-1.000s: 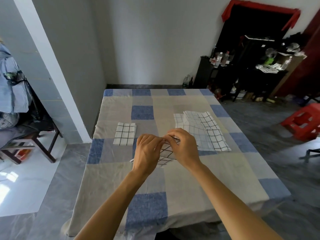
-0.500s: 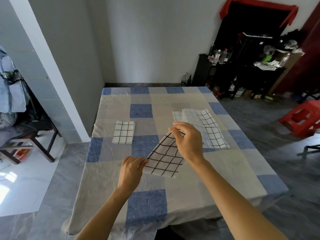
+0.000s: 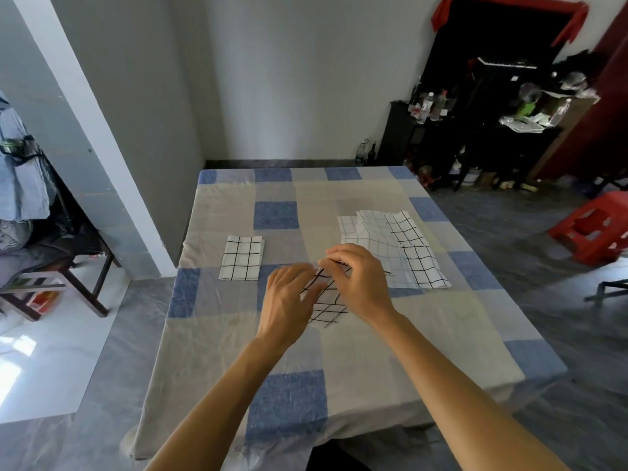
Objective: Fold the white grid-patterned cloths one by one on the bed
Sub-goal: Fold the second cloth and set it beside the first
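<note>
Two hands meet over one small grid cloth (image 3: 326, 300) at the middle of the bed (image 3: 441, 334), and that is where I would watch for trouble. My right hand (image 3: 360, 283) pinches the cloth's far edge between thumb and fingertips; the left hand (image 3: 289, 297) lies on the cloth's left side with fingers spread flat, and I cannot tell whether its grip holds fabric or only presses on it. The cloth looks partly doubled and raised a little off the bedspread, though the hands hide most of it.

I see three risks. If the left hand only presses and then lifts early, the near layer could slide and the edges would land out of line — a crooked fold. The right pinch sits on a thin edge, so it could catch one layer and leave the other behind. And the loose pile of unfolded cloths (image 3: 390, 246) lies just to the right and far of my right hand; a wide sweep of the wrist could drag its near corner along.

One folded cloth (image 3: 242, 258) rests to the left, well apart from the work, so I judge it safe from all this.
</note>
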### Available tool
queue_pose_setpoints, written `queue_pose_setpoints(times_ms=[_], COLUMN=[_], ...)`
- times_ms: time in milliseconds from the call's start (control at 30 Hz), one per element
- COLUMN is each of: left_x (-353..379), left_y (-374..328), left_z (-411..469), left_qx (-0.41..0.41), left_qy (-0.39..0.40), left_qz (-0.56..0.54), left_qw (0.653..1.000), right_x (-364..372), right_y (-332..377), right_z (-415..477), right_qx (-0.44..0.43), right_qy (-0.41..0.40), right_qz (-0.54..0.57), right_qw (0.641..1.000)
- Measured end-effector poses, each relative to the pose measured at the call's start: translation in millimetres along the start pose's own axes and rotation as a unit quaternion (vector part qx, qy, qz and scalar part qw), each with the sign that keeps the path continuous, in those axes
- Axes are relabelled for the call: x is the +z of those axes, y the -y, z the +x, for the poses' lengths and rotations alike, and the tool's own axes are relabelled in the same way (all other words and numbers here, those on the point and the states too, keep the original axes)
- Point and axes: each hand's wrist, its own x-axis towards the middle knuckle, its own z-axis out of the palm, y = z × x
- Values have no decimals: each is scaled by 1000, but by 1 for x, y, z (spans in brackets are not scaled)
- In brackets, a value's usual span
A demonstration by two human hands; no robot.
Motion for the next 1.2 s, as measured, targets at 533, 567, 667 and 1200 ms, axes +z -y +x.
queue_pose_setpoints(times_ms=[533,567,667,1200], left_x=[-7,-8,-8,-20], left_y=[14,13,12,11], left_z=[-9,-6,-1,17], left_qx=[-189,-199,-205,-106], left_qy=[49,47,53,51], left_qz=[-128,-133,-134,-68], left_qw=[972,970,968,991], right_x=[-4,-1,11,30], right_y=[-19,-20,-25,-33], right_z=[24,20,1,-15], right_qx=[19,9,-17,21], right_qy=[-83,-80,-32,136], right_qz=[-45,-56,-68,-34], right_qw=[995,995,997,990])
